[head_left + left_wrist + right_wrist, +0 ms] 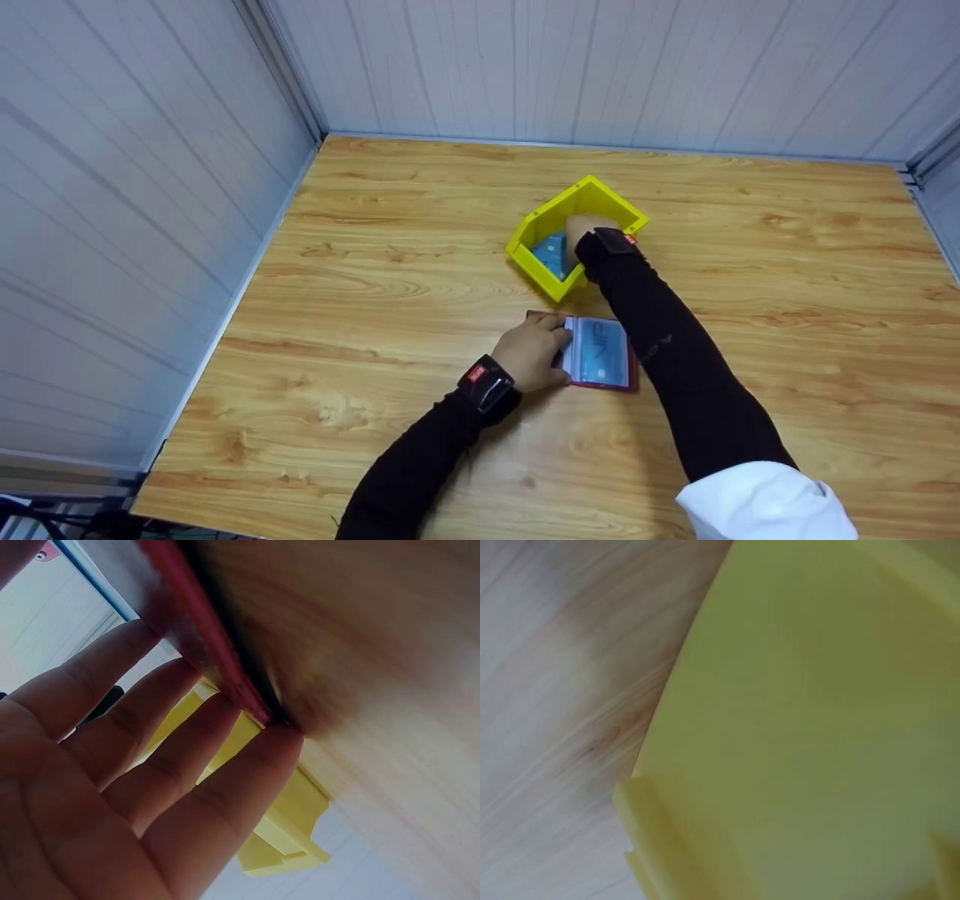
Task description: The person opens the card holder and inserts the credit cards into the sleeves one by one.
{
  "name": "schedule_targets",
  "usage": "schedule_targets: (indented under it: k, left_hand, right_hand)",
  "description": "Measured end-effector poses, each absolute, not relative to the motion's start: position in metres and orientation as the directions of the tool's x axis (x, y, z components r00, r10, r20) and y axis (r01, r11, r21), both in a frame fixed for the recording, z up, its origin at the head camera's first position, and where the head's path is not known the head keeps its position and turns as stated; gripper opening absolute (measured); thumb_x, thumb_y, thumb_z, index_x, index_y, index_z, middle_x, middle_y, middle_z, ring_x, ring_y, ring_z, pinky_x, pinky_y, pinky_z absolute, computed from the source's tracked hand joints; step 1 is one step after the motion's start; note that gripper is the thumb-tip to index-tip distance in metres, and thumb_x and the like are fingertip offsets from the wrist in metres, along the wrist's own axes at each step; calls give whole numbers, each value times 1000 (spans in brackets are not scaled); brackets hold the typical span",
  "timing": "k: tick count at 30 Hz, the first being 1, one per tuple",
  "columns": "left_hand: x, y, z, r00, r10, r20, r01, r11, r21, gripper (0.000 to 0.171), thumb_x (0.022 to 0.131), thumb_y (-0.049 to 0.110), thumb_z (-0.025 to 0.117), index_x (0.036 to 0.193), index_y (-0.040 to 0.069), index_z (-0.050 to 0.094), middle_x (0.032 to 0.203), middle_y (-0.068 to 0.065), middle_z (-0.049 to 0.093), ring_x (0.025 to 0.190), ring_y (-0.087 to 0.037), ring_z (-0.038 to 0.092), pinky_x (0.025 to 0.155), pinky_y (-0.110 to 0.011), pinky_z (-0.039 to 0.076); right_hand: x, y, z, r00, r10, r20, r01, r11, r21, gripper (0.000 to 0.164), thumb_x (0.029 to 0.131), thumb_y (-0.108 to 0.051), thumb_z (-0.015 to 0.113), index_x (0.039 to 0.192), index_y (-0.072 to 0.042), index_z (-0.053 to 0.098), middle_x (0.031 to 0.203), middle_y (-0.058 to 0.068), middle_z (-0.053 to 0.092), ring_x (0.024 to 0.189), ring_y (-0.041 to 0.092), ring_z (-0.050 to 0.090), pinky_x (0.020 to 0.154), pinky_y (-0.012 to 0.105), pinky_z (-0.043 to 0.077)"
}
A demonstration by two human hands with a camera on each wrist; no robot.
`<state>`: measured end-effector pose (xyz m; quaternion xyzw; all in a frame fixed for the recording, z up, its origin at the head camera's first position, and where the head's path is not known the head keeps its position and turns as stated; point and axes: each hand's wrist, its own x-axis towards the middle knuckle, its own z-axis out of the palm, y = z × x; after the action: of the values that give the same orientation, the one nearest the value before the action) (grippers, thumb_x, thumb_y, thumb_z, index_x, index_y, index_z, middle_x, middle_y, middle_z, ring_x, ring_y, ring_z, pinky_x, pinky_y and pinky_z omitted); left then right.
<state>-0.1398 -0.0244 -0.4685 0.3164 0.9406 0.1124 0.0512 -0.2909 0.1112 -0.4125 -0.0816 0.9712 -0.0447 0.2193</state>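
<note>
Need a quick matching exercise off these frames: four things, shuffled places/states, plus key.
Things:
1. Bin
2. Card holder
3. Left hand
4. Right hand

Places/states:
A. Touching the card holder
B. Lying open on the tabletop, a blue card showing on its page
C. Reaching inside the yellow container
D. Yellow, standing farther from the person than the card holder

Right pairs: 1-D, 2-B, 3-A, 4-C.
</note>
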Motion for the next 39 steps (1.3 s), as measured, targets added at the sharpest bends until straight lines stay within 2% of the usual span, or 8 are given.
schedule_targets:
  k: [4,11,15,20,25,32,35,39]
  left_hand:
    - [-139,-24,-469,-792,610,-22,587,771,245,58,76,38,80,125,11,65,140,-10,56,131,-27,50,106,-36,46]
    - [-139,-22,-468,-791,611,-32,586,772,246,59,76,38,80,126,11,64,141,-11,55,132,-27,49,106,-36,46]
    - [-139,-22,-467,-794,607,-44,579,776,251,61,76,39,80,127,11,63,143,-11,54,133,-27,48,107,-36,45]
    - [-139,-21,-468,-794,606,-51,576,776,256,63,76,39,81,128,10,63,142,-10,54,134,-26,47,108,-35,44]
    - [-140,-21,-468,-796,602,-63,570,781,255,64,77,40,80,131,11,62,144,-10,52,135,-26,46,110,-36,43]
    - [-140,-21,-466,-800,595,-80,558,786,267,65,78,39,80,132,10,60,144,-9,52,135,-26,46,109,-37,43]
    - [-139,-21,-465,-803,589,-87,550,790,270,66,78,40,80,134,10,59,145,-10,51,136,-26,45,110,-37,43]
    - [-140,-21,-465,-811,574,-110,531,802,272,67,79,40,79,136,11,58,148,-10,49,137,-26,44,110,-37,42]
  right_hand:
    - [-289,113,-412,-896,-186,-402,-143,980,-136,14,81,-5,70,94,-4,64,86,9,56,78,26,50,64,32,42]
    - [-283,114,-408,-902,-190,-388,-131,976,-172,25,81,-8,73,103,-2,63,109,15,59,93,28,50,85,39,47]
    - [-281,116,-407,-902,-193,-386,-126,973,-192,23,78,-8,76,98,-3,64,98,12,60,87,27,51,79,37,46]
    - [-284,118,-409,-897,-197,-395,-114,968,-222,14,82,-5,70,93,-5,61,82,6,54,80,24,50,73,33,44]
    - [-289,119,-411,-888,-195,-416,-98,965,-243,12,86,-4,66,98,-4,61,85,6,53,81,24,49,73,33,43]
    - [-299,123,-418,-881,-180,-438,-59,960,-275,11,90,-2,55,100,-6,58,85,5,41,84,24,45,75,33,36]
    - [-299,126,-418,-886,-207,-416,-73,946,-317,15,89,-2,54,102,-6,61,86,5,45,85,23,45,75,33,36]
    - [-293,130,-415,-908,-273,-318,-125,900,-418,19,92,-4,52,108,-2,62,93,7,52,88,23,47,78,32,39]
